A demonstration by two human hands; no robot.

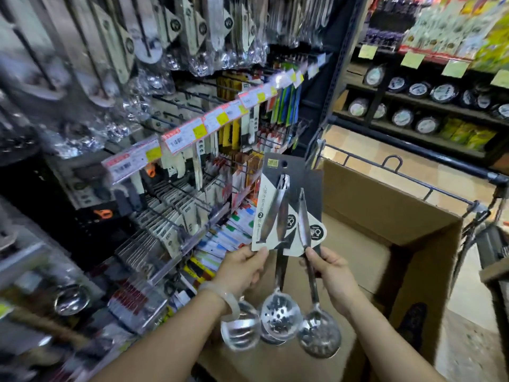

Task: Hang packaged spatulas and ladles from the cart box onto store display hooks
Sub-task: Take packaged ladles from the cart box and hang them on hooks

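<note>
My left hand [243, 270] grips the lower edge of a black-and-white card pack [276, 208] with steel ladles fixed to it; a plain bowl [239, 330] and a perforated bowl [278, 315] hang below. My right hand [334, 274] holds the handle of a second packaged skimmer [316, 235] just to the right, its perforated bowl [319, 333] hanging down. Both packs are held upright over the open cardboard box [385, 216] in the cart. Display hooks [176, 106] with hanging utensils fill the rack to the left.
Red and yellow price tags [192, 133] run along the hook rail. Lower hooks carry several small carded items [176, 216]. The cart's metal rail [413, 177] sits behind the box. Shelves with round packaged goods [418, 89] stand across the aisle.
</note>
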